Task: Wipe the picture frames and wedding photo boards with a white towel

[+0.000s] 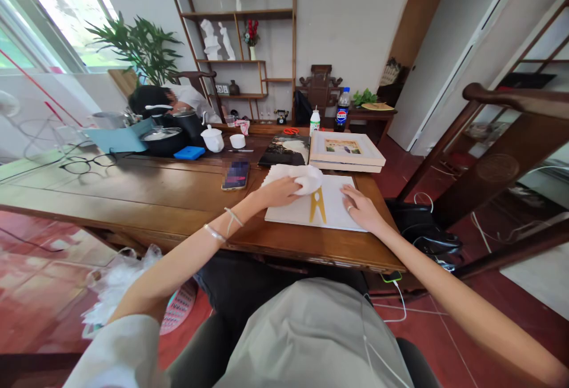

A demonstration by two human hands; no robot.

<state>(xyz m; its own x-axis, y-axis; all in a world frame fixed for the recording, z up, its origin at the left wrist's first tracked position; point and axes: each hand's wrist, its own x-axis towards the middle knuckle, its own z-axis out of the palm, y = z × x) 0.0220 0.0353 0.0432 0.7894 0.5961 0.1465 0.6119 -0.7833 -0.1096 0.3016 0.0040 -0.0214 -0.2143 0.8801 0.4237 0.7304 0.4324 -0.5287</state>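
Observation:
My left hand [284, 191] is closed around a bunched white cloth [306, 178], whose loose part spreads to the left behind my fingers. The cloth lies over the upper left of a white board [342, 217] on the table. A yellow shape like a clothes peg [317, 205] shows on the board just below the cloth; whether it is printed or a separate piece I cannot tell. My right hand [359, 207], with a ring, rests flat on the board's right edge, fingers stretched out.
Behind the board are a framed picture [347, 151] and a dark picture book [284, 150]. A phone [236, 175], a blue box [189, 153], a white teapot [213, 138] and glasses [84, 165] sit leftward. A cola bottle [342, 111] stands behind. A person [191, 99] leans at the far side.

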